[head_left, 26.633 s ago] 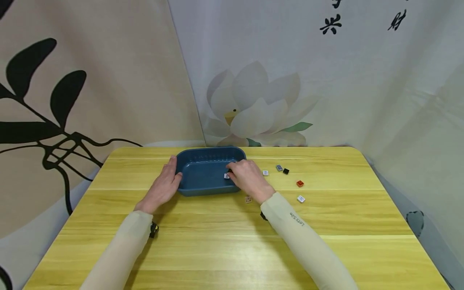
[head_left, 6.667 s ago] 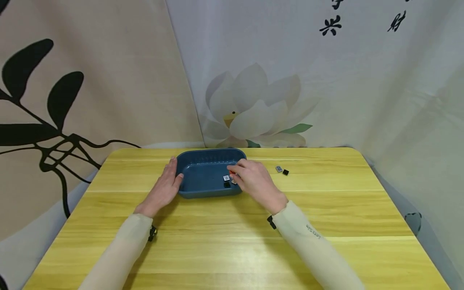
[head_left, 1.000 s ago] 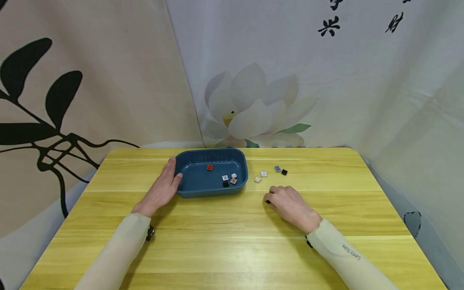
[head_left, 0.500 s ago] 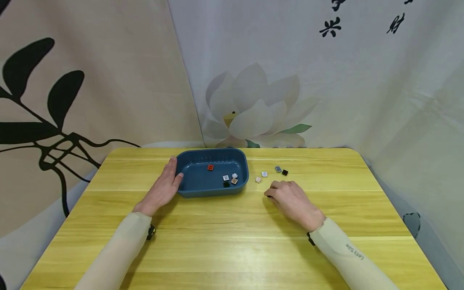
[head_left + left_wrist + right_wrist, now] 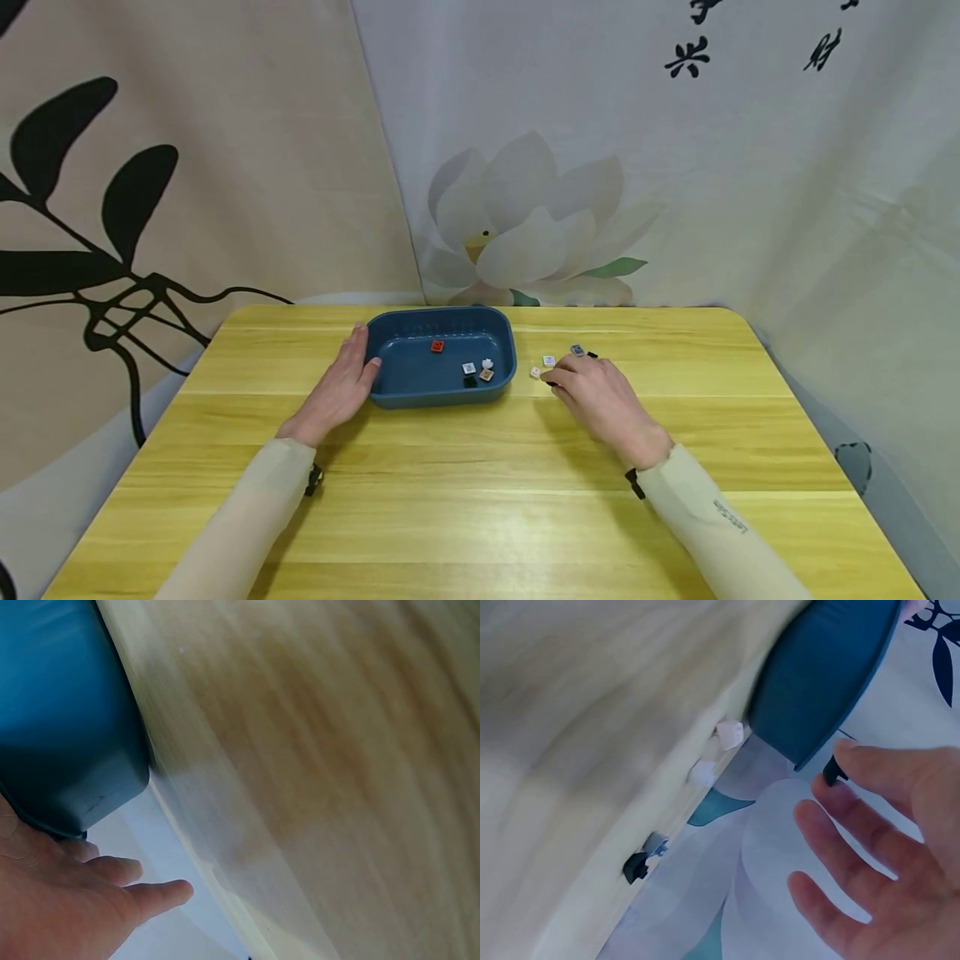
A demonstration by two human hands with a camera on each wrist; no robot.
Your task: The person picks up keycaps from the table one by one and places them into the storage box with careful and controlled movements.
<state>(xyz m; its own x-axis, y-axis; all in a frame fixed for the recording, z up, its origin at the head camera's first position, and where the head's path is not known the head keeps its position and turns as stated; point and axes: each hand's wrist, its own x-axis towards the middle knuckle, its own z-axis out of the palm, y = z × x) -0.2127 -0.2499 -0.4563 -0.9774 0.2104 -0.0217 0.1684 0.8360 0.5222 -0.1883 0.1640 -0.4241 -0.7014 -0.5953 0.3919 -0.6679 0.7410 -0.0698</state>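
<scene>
Black and tiny, the piece point(image 5: 832, 772) sat pinched in my right hand point(image 5: 604, 403), thumb to forefinger, above the tabletop point(image 5: 450, 517) near a pale cube point(image 5: 536, 372); my left hand point(image 5: 334, 388), fingers straight, rested against the blue tray point(image 5: 442, 401).

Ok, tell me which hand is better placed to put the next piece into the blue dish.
Probably the right hand: it pinches a small black piece near the right end of the blue dish. The left hand rests against the dish's left end and shows no piece.
</scene>
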